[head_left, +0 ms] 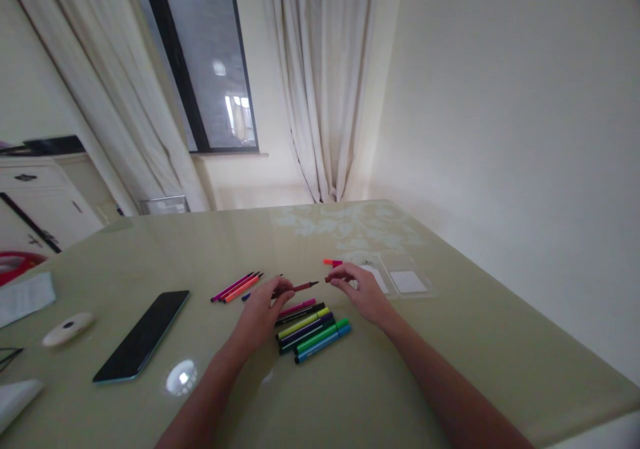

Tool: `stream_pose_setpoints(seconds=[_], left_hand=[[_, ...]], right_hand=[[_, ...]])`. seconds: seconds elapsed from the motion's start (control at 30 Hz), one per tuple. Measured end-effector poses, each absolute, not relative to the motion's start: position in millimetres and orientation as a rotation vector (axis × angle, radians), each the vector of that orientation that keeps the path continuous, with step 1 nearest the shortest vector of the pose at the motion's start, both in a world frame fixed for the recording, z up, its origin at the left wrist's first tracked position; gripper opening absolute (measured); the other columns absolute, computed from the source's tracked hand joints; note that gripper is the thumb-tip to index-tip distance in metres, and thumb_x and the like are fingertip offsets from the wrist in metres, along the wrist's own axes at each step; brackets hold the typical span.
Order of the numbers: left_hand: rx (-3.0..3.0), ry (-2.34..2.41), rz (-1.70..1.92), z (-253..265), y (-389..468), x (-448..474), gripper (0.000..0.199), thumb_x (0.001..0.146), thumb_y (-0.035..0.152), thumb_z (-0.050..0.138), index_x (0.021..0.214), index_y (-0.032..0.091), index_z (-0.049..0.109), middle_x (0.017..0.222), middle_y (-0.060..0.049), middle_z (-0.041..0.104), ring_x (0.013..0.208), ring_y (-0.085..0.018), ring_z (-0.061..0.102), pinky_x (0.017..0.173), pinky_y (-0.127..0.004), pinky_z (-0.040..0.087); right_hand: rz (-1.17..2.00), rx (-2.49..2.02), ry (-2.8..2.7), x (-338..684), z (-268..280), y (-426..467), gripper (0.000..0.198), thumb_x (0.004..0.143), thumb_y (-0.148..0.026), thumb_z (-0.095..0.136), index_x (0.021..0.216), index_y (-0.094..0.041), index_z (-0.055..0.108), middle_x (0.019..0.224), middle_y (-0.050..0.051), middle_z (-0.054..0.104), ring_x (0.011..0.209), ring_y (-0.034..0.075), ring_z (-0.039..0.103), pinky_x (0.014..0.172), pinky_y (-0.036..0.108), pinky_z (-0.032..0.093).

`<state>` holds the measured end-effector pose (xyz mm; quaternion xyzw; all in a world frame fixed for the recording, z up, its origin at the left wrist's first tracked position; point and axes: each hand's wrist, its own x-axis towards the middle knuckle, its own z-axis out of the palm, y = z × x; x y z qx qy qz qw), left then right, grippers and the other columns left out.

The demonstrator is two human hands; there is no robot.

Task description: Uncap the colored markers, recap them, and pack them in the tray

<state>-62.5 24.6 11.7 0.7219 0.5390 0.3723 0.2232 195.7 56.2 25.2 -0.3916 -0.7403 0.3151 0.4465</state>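
My left hand (pixel 265 309) pinches a brown marker (pixel 303 287) whose bare dark tip points right. Just beyond that tip, my right hand (pixel 359 290) holds a small brown cap (pixel 329 278) between thumb and fingers, apart from the marker. Below my hands lies a row of capped markers, among them a yellow-green marker (pixel 303 324), a green marker (pixel 323 336) and a blue marker (pixel 324 344). Uncapped markers, purple and orange (pixel 243 288), rest left of my left hand. Orange and pink caps (pixel 332 262) lie behind my right hand.
A clear plastic case (pixel 425 286) with white inserts sits right of my right hand. Toward the left are a black phone (pixel 143 338), a white oval mouse-like object (pixel 68 330) and a pale paper (pixel 27 299). A wall (pixel 525 169) runs along the table's right side.
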Motion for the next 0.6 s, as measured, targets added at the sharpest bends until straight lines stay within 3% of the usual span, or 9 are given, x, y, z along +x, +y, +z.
stream_pose_setpoints(seconds=[0.4,0.6], left_hand=[[1.955,1.415,1.043,15.9,18.8,-52.4,0.015,0.095,0.036,0.057,0.094,0.023,0.064,0.09,-0.002,0.073,0.084,-0.02,0.068,0.077,-0.032,0.052],[1.95,1.338,1.028,18.3,15.9,-44.1,0.022,0.095,0.036,0.055,0.102,0.022,0.071,0.098,-0.005,0.076,0.089,-0.022,0.069,0.082,-0.034,0.054]], right_hand=[[0.758,-0.948,-1.866,193.0,27.7,52.4,0.016,0.092,-0.036,0.069,0.095,-0.023,0.078,0.096,0.006,0.077,0.092,0.021,0.069,0.082,0.034,0.054],[0.831,-1.01,-1.866,188.5,24.8,49.4,0.018,0.09,-0.039,0.07,0.095,-0.023,0.08,0.092,0.004,0.079,0.085,0.021,0.07,0.079,0.033,0.053]])
